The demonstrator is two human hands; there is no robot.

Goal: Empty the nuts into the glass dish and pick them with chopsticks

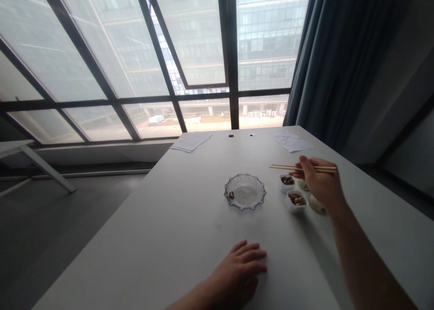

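My right hand [320,176] grips a pair of wooden chopsticks [286,166], held nearly level with their tips pointing left. Under the chopsticks stands a small white cup [286,189] of dark brown pieces. Closer to me is a second white cup [296,209] with lighter brown pieces. Two pale rounded containers, one of them this cream one [318,205], are partly hidden behind my right hand. Left of the cups sits a clear glass dish [244,205] with a scalloped rim; a small dark piece [231,195] lies at its left side. My left hand [239,271] rests on the table, fingers spread, holding nothing.
The white table [162,237] reaches toward a large window. Paper sheets lie at its far left [191,141] and far right, the right-hand papers [292,141] beyond the cups. A blue curtain [325,52] hangs at right. Another table [44,161] stands at far left.
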